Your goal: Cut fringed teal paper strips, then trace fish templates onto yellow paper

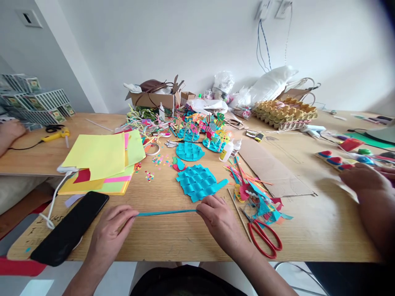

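A narrow blue paper strip [166, 212] is stretched between my two hands above the front of the wooden table. My left hand [115, 228] pinches its left end, and my right hand [217, 220] pinches the right end. Just beyond my right hand lies a woven blue paper piece [197, 181] with a loose strip sticking out on its right. Behind that is a smaller woven blue piece [189, 151]. Red-handled scissors [264, 238] and a thin wooden stick [239, 213] lie to the right of my right hand.
A black phone [70, 228] and stacked coloured paper [95, 154] are at left. Paper scraps [262, 205], glue bottles [226, 151] and cardboard [274, 168] lie at right. Egg trays [284, 113] stand behind. Other people's hands [367, 179] are at the right and far left.
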The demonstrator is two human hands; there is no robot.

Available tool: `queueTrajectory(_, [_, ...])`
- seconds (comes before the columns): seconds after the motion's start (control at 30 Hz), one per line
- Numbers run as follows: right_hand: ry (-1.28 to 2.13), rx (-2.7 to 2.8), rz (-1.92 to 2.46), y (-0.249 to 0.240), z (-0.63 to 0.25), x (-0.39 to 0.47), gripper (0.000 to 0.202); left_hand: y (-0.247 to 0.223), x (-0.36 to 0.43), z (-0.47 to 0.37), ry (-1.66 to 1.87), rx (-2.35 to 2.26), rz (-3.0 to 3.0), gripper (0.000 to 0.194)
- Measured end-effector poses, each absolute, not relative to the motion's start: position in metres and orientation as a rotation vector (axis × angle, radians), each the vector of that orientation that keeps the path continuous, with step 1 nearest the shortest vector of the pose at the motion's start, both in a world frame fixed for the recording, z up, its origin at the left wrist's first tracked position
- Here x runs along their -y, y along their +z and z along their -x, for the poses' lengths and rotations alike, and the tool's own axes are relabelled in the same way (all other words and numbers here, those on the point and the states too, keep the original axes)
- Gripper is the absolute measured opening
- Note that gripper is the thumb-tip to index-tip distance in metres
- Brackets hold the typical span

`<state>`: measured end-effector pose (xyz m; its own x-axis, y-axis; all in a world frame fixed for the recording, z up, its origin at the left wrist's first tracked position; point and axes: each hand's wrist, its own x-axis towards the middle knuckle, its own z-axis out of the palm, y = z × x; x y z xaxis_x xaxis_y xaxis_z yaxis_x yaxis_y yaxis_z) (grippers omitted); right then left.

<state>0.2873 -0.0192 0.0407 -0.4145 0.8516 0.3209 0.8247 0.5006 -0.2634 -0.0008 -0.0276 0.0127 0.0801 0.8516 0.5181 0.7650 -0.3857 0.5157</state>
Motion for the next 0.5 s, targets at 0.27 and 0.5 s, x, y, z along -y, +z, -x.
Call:
queueTrajectory(0.27, [-0.255,2.422,1.159,0.084,-0.305,0.007,0.035,0.003,0.052,-0.005,1.239,-1.366,-2.031,0.018])
queueTrajectory(0.5, [-0.27,2.502,0.877,0.134,-0.303,0.005,0.037,0.001,0.06,-0.005,0.865,-0.928,-1.497,0.066])
